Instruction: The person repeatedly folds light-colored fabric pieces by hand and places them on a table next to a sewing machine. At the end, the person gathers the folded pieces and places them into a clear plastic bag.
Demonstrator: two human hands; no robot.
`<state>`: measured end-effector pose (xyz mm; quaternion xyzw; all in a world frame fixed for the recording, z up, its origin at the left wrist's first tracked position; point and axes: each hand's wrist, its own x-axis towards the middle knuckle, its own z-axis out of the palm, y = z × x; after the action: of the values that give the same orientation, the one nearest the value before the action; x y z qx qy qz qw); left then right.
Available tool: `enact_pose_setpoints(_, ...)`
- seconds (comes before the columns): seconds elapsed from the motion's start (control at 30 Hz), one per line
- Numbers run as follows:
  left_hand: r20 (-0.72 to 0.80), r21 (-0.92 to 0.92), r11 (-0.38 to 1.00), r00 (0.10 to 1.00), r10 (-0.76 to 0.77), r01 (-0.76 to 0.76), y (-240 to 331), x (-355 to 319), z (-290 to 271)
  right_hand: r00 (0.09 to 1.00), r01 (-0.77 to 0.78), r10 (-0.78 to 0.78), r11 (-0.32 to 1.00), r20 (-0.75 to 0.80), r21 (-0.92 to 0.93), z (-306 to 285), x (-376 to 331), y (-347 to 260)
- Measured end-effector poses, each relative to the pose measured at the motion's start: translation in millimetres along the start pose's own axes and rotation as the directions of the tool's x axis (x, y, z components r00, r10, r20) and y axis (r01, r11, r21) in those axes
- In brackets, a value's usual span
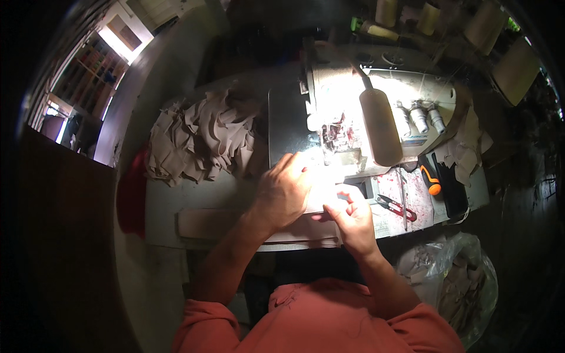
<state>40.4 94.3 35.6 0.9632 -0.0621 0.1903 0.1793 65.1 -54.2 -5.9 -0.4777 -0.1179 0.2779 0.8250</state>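
Head view: seated at an overlock sewing machine, looking straight down on both hands under the machine's bright lamp.
Left hand: laid palm down, fingers spread flat on a pale fabric piece; pressing, not clenched, apparently to keep the cloth smooth and square to the presser foot.
Right hand: fingertips pinched on the near edge of the same piece, just right of the left hand, seemingly steering the seam line.
Fabric piece: on the machine bed directly before the needle area, washed out by glare, so its exact outline cannot be told.
Cut pieces: heaped beige stack to the left, well apart from the needle, within the left arm's reach.
Thread snips: red-handled, lying right of the right hand on the speckled table, close for quick trimming.
Screwdriver: orange handle, beside a dark flat object near the table's right edge.
Thread cones: standing behind the machine, feeding down to it.
Plastic bag: clear, at lower right below the table, holding pale scraps.
Finished strip: long beige piece along the table's front edge.
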Motion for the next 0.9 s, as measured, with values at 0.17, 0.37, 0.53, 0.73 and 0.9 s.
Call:
enact_pose_setpoints(0.17,-0.057,-0.154,0.987,0.996,-0.063,0.054,-6,17,1,0.997,0.072,-0.073,0.995,-0.012,-0.062,5,6,-4)
enact_pose_setpoints(0.37,-0.090,-0.156,0.988,0.995,-0.032,0.017,-15,26,4,0.998,0.049,-0.041,0.981,0.046,-0.189,1,17,-8)
enact_pose_setpoints(0.53,-0.245,0.013,0.995,0.964,0.103,-0.103,-5,13,10,0.998,0.053,-0.043,0.974,0.049,-0.221,0,20,-6)
enact_pose_setpoints(0.73,-0.053,-0.233,0.953,0.976,-0.211,0.193,-21,23,7,0.999,0.026,-0.020,0.990,0.043,-0.137,-5,11,-12)
enact_pose_setpoints(0.9,0.002,0.223,0.974,0.999,0.041,-0.040,-81,41,29,0.995,-0.011,-0.014,0.970,-0.099,-0.242,-31,-13,-12)
